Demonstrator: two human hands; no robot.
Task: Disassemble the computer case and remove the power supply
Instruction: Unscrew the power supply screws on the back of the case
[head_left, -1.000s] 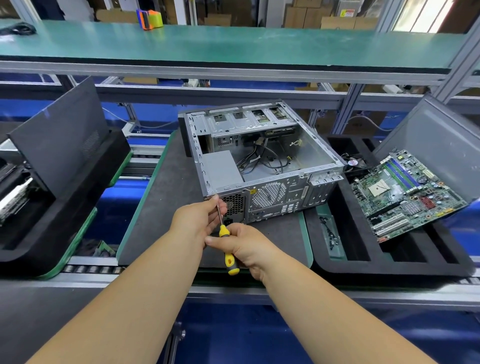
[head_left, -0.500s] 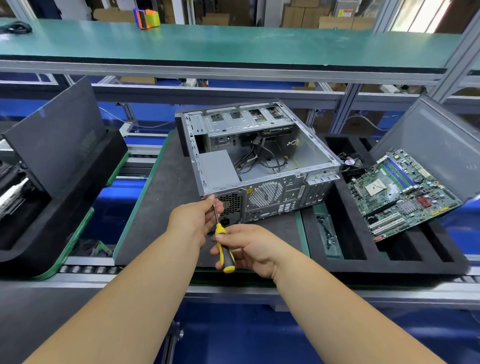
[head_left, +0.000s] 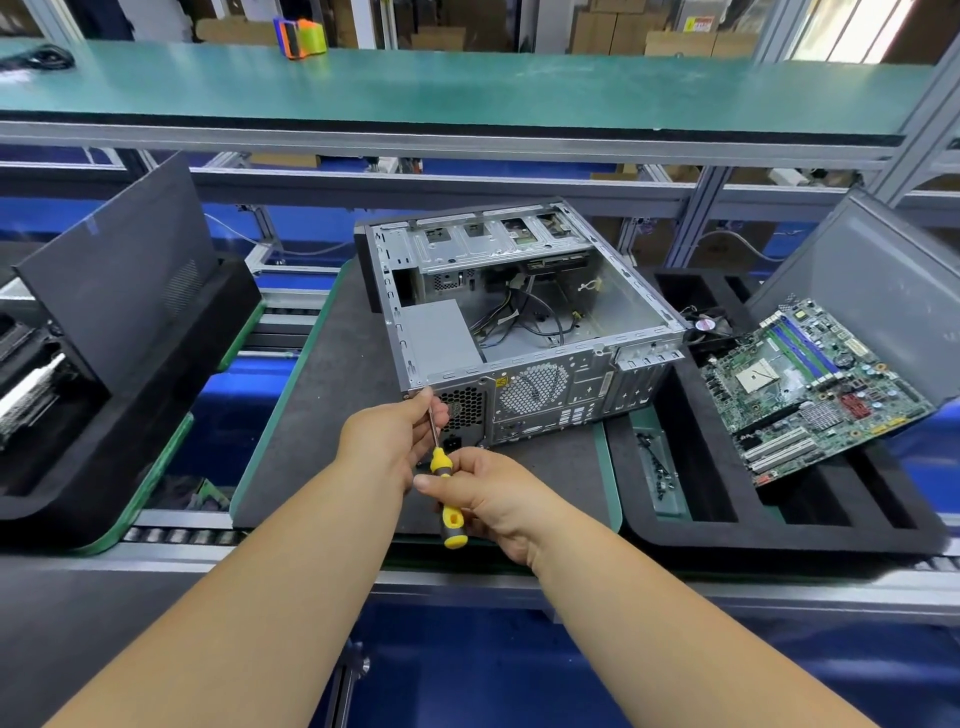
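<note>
Computer case (head_left: 524, 322) is lying on its side on the dark mat in the middle of the table (head_left: 322, 374), open side up, rear panel facing near. Power supply (head_left: 441, 340) is sitting inside at the near-left corner, not yet out, with cables trailing off to its right.

Right hand (head_left: 493, 493) is clenching its grip around the yellow handle of the screwdriver (head_left: 441, 467). Left hand (head_left: 395, 436) is pinching the shaft near the tip, guiding it to the rear panel's near-left top corner. The screw itself is hidden behind the fingers.

Risks as I see them:
- Shaft is sitting at a slant to the panel, so the tip is likely to cam out and strip the head.
- A slip sends the tip into the left fingers or the vent mesh (head_left: 464, 408).
- A freed screw may drop into the case or off the mat.
- Nothing is bracing the case, so push force could slide it far.

Motherboard (head_left: 810, 384) is resting in the foam tray (head_left: 779, 530) on the right, well clear.
</note>
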